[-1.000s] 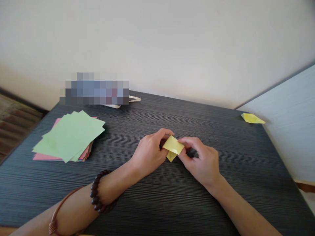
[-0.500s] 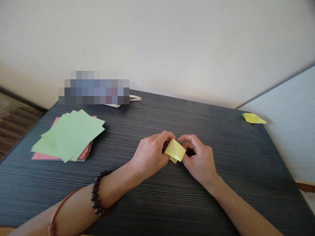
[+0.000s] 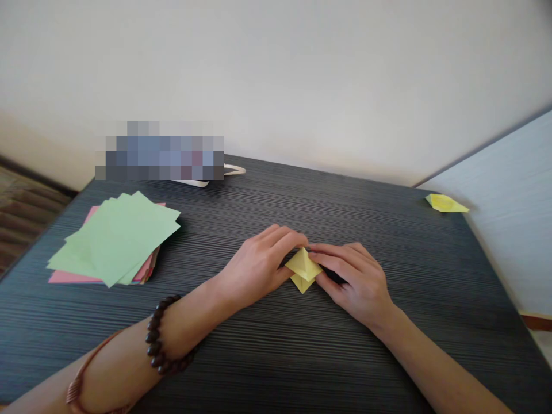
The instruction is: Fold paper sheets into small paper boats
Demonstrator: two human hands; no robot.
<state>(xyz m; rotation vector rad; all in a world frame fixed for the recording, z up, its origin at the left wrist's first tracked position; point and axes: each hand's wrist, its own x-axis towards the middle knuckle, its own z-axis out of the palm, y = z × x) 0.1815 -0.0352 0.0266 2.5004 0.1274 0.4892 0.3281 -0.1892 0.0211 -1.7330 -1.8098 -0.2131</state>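
A small folded piece of yellow paper (image 3: 304, 265) lies between my hands near the middle of the dark table, its upper layer creased and a pointed layer showing beneath. My left hand (image 3: 264, 261) grips its left side, with the thumb at the edge and the fingers curled over the top corner. My right hand (image 3: 357, 273) pinches the right side, index finger along the upper right edge and thumb at the right corner. A beaded bracelet and a brown band circle my left forearm.
A fanned stack of green and pink paper sheets (image 3: 116, 238) lies on the table (image 3: 241, 356) at left. Behind it is a blurred-out object (image 3: 164, 152) with a pale loop beside it. Another folded yellow paper piece (image 3: 446, 203) rests at the far right corner, by a pale panel.
The yellow paper has been lowered and turned, so its lower point shows more. My right fingers have stretched out along its upper right edge. The view has shifted slightly.
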